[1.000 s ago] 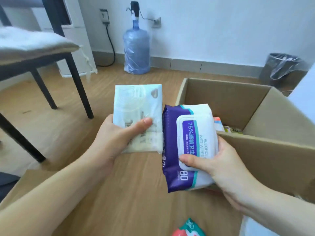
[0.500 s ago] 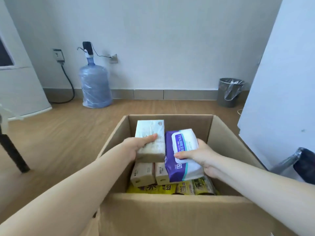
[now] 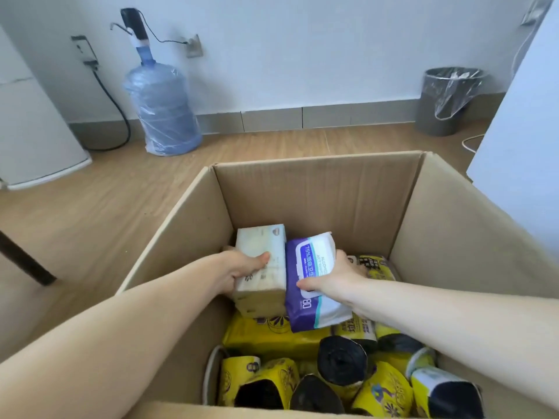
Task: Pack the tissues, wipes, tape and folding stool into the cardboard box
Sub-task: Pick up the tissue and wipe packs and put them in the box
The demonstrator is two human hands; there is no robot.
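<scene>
While both arms reach down into the box point(image 3: 317, 189), each hand grips one pack. The left hand point(image 3: 242, 269) is closed around the tissues point(image 3: 261, 249), thumb point(image 3: 262, 257) pressed across the top face and the other fingers hidden under the left side. The right hand point(image 3: 335, 278) clasps the wipes point(image 3: 305, 261), thumb over the lid and fingers wrapped round the far right edge.

The tissues are a soft rectangular pack in pale cream wrap with faint print (too blurred to read) and a small grey mark at the far right corner. It sits level, its long side running away from the camera. The wipes are a purple and white pouch with a white flip lid on top, a teal stripe and "80" printed on the near end; it tilts with its near end lower. The two packs touch side by side, tissues on the left, both held inside the box toward its far left part, above the goods already there.

Below them lie yellow packs point(image 3: 272, 337) and several black rolls point(image 3: 340, 361) in yellow wrappers, filling the near half.

The box stands open on a wood floor point(image 3: 90, 213). Beyond it, against the white wall, stand a water jug point(image 3: 161, 107) with a pump on the left and a grey bin point(image 3: 444, 101) with a clear liner on the right.
</scene>
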